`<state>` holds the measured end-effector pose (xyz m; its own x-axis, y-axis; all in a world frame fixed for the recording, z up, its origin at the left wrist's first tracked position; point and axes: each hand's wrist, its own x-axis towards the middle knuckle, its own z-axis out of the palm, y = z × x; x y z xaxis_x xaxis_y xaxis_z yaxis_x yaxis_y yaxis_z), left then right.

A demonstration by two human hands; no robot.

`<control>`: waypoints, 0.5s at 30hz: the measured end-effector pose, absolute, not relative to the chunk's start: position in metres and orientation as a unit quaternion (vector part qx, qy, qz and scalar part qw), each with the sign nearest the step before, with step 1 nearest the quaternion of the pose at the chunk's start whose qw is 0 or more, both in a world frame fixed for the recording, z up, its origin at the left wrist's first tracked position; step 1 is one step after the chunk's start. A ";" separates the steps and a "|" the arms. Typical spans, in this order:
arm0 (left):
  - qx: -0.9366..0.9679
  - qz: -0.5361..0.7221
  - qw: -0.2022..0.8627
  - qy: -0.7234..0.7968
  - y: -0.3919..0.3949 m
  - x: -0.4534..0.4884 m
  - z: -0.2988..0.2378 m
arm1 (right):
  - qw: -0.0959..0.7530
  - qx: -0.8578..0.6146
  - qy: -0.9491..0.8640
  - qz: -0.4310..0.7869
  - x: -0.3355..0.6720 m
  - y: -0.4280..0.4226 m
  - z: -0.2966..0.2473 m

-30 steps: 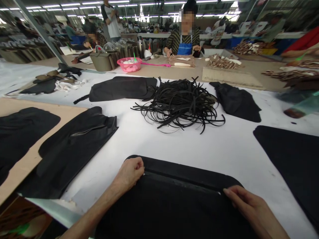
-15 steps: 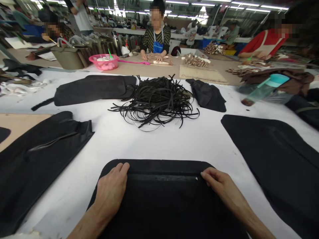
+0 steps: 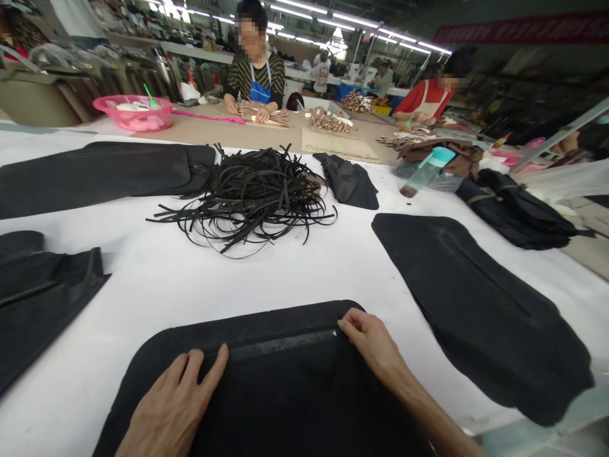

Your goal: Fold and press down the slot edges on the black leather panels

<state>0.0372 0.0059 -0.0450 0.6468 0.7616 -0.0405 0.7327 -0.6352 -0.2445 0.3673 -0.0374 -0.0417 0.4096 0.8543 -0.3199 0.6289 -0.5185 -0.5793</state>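
Observation:
A black panel [image 3: 285,400] with rounded corners, leather-like, lies in front of me on the white tabletop. A shiny band [image 3: 278,343] runs across it below the top edge, with a tiny white fleck near its right end. My left hand [image 3: 166,403] rests on the panel with fingers spread, the index fingertip at the left end of the band. Near the top right corner, my right hand [image 3: 373,346] pinches the panel between thumb and fingers. The panel's lower part runs out of the frame.
Ahead lies a tangled heap of black strips [image 3: 259,190]. Other black pieces flank it: a left piece [image 3: 42,285], a long right piece [image 3: 476,298] and a crumpled piece [image 3: 349,181]. Farther off are a pink basket [image 3: 136,114], a bottle [image 3: 428,170] and co-workers at another table.
My view has turned to the right. The panel now appears slanted, its left side lower. My left hand has moved from the top edge down to the band, and its fingers have spread.

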 end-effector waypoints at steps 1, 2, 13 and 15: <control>-0.902 0.069 0.106 -0.412 0.006 0.036 -0.049 | 0.182 -0.822 -0.452 0.294 0.366 -0.037 -0.040; -0.903 0.068 0.108 -0.411 0.007 0.034 -0.053 | 0.177 -0.827 -0.451 0.287 0.364 -0.037 -0.038; -0.900 0.063 0.119 -0.415 0.009 0.029 -0.060 | 0.125 -0.840 -0.479 0.220 0.352 -0.037 -0.033; -0.899 0.049 0.121 -0.418 0.008 0.029 -0.058 | 0.107 -0.844 -0.490 0.189 0.352 -0.038 -0.036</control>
<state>0.0287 0.0076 -0.0581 0.6459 0.7633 0.0122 0.7393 -0.6215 -0.2592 0.3517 -0.0380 -0.0360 0.4486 0.8677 -0.2144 0.7866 -0.4971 -0.3663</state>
